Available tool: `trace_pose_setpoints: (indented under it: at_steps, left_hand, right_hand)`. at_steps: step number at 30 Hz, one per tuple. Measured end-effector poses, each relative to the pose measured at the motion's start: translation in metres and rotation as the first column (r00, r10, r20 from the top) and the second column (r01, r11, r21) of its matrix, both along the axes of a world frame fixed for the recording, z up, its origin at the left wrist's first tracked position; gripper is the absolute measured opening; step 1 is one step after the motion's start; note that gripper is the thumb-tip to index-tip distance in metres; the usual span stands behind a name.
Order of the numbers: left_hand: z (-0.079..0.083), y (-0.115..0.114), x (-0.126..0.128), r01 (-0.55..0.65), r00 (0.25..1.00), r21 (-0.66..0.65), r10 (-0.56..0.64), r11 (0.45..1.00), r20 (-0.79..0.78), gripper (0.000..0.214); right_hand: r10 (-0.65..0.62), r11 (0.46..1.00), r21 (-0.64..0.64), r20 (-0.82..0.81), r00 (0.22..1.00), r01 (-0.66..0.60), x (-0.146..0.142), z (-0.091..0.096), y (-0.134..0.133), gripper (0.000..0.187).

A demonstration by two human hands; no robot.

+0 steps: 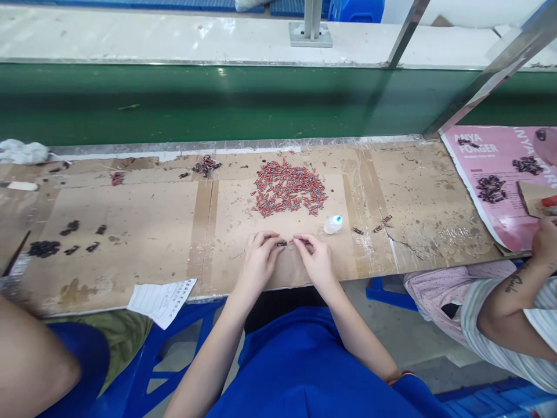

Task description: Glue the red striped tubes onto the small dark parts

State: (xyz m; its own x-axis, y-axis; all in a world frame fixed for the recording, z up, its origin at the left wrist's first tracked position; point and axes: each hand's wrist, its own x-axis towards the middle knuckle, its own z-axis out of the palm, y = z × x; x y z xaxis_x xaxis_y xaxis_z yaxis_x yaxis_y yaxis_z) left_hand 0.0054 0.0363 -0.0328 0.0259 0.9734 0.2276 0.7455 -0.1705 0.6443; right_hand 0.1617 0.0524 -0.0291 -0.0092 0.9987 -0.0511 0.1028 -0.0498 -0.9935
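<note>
My left hand pinches a small dark part between thumb and fingertips, just above the cardboard. Facing it, my right hand is closed on a tiny red piece, its fingertips a short gap from the dark part. Beyond both hands lies a wide pile of small red-and-grey pieces. A small translucent bottle with a blue-marked tip lies to the right of the pile. What the small parts are exactly is too small to tell.
Cardboard covers the bench, with a green panel behind. Dark parts and a paper slip lie left; a dark-red cluster lies further back. At right, a co-worker's hand is over a pink sheet.
</note>
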Motion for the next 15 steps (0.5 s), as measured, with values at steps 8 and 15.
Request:
trace_pose_setpoints:
  at_steps: [8,15]
  left_hand:
    - [0.006,-0.001,0.006,-0.006,0.982,-0.054,0.016,0.999,0.189,0.013]
    - [0.018,-0.003,0.009,-0.018,0.942,-0.112,0.055,0.994,0.33,0.014]
  right_hand:
    - [-0.009,1.0,-0.01,0.003,1.0,0.009,-0.005,0.001,-0.004,0.014]
    - [0.023,0.997,0.067,0.048,0.999,-0.026,-0.002,0.006,-0.004,0.011]
